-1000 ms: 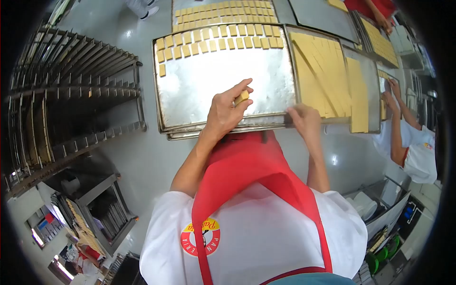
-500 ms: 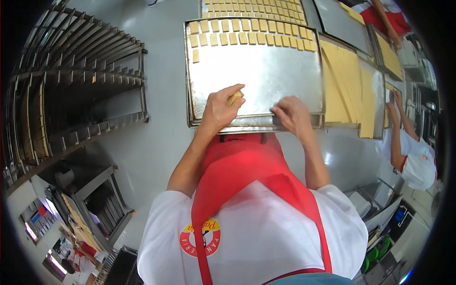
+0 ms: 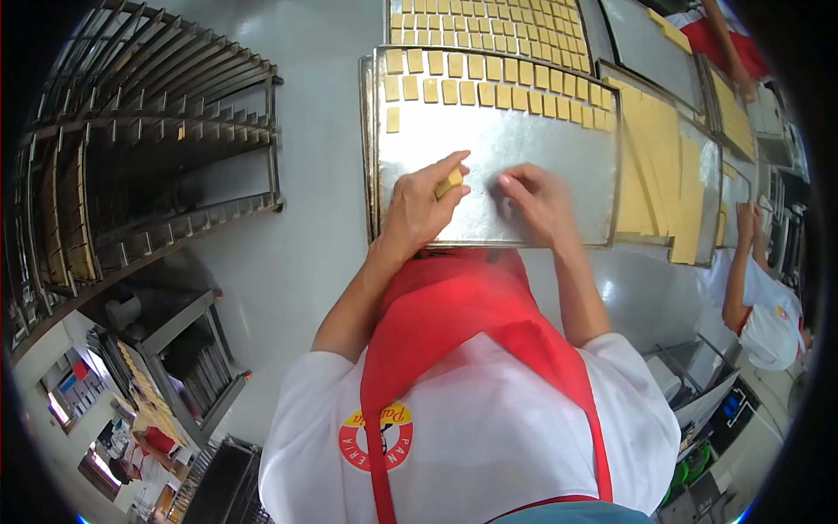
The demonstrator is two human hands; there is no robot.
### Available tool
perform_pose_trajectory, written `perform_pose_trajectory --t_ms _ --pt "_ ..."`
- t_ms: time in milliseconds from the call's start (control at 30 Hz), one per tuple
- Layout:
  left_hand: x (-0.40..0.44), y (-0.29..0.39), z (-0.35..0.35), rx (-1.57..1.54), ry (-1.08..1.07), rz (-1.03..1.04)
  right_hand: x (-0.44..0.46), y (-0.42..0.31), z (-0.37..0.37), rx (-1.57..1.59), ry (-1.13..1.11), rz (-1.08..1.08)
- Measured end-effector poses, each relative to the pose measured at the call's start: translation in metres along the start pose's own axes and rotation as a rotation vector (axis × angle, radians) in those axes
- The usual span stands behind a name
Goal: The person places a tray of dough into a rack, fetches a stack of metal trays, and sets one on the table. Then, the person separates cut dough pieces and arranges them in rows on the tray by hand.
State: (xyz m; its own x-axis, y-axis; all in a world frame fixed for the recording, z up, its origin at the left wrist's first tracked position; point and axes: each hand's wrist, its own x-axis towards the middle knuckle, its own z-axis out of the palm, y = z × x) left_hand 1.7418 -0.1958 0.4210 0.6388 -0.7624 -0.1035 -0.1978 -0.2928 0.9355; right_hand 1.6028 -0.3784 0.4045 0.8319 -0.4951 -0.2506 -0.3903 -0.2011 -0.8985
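Observation:
A metal baking tray (image 3: pixel 497 210) lies in front of my body, on top of another tray whose edge shows at the left. Two rows of small yellow rectangular dough pieces (image 3: pixel 493 69) run along its far side, and a single piece (image 3: pixel 393 120) begins a third row at the left. My left hand (image 3: pixel 422 203) is closed around a yellow dough piece (image 3: pixel 449 182), above the tray's near left part. Slightly blurred, my right hand (image 3: pixel 537 201) hovers over the near middle with thumb and forefinger apart. No dough shows in it.
Beyond stands another tray (image 3: pixel 489 24) filled with dough pieces. Yellow dough sheets (image 3: pixel 650 166) lie to the right. A tall metal rack (image 3: pixel 175 131) is at the left. At the right, a co-worker's hands (image 3: pixel 748 223) and another person's arm (image 3: pixel 733 44) are near trays.
My right hand has lifted from the tray's near edge and moved inward toward my left hand. The top tray sits closer to my body, covering the edges below it. My left hand keeps its dough.

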Motion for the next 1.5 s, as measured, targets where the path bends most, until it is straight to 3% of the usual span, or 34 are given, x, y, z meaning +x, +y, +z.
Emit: perform_pose_trajectory --t_ms 33,67,133,233,300,367,433,500,533,633,667,733,767,833,867,1000,1500 --pt "0.006 0.005 -0.002 -0.033 0.029 0.004 0.01 0.0 0.007 0.246 -0.084 0.106" --pt "0.01 0.01 -0.005 -0.035 0.04 0.036 0.017 -0.007 0.013 0.247 -0.083 0.106" --pt "0.017 0.013 -0.005 -0.025 0.041 0.066 0.028 -0.027 0.024 0.703 -0.23 0.268" --pt "0.022 0.005 -0.003 -0.036 0.023 0.095 0.035 -0.033 0.04 0.963 -0.284 0.291" --pt "0.023 -0.001 -0.001 0.005 0.115 0.306 0.04 -0.012 0.043 0.966 -0.275 0.23" --pt "0.022 -0.001 -0.006 0.137 0.204 0.341 0.04 -0.006 0.044 0.968 -0.265 0.172" --pt "0.016 0.0 -0.012 0.27 0.289 0.375 0.037 -0.006 0.045 0.847 -0.124 0.123" --pt "0.009 0.0 -0.016 0.226 0.212 0.06 0.037 -0.011 0.046 0.821 -0.108 0.089" --pt "0.009 -0.001 -0.013 0.168 0.187 0.013 0.037 -0.014 0.048 0.795 -0.096 0.053" --pt "0.014 -0.005 -0.013 0.128 0.249 0.001 0.043 -0.023 0.052 0.664 -0.045 0.017" --pt "0.016 -0.011 -0.016 0.182 0.278 0.085 0.047 -0.025 0.053 0.665 -0.046 0.017" --pt "0.024 -0.019 -0.023 0.32 0.36 0.175 0.059 -0.025 0.053 0.112 0.222 -0.313" --pt "0.029 -0.022 -0.026 0.458 0.441 0.268 0.064 -0.026 0.055 0.113 0.224 -0.312" --pt "0.041 -0.032 -0.029 0.52 0.507 0.357 0.074 -0.028 0.059 -0.483 0.339 -0.583" --pt "0.045 -0.038 -0.031 0.6 0.47 0.365 0.078 -0.023 0.063 -0.527 0.288 -0.606" --pt "0.043 -0.037 -0.032 0.74 0.373 0.325 0.075 -0.025 0.078 -0.591 0.257 -0.582" --pt "0.047 -0.035 -0.045 0.787 0.343 0.196 0.087 -0.028 0.087 -0.432 0.291 -0.564"
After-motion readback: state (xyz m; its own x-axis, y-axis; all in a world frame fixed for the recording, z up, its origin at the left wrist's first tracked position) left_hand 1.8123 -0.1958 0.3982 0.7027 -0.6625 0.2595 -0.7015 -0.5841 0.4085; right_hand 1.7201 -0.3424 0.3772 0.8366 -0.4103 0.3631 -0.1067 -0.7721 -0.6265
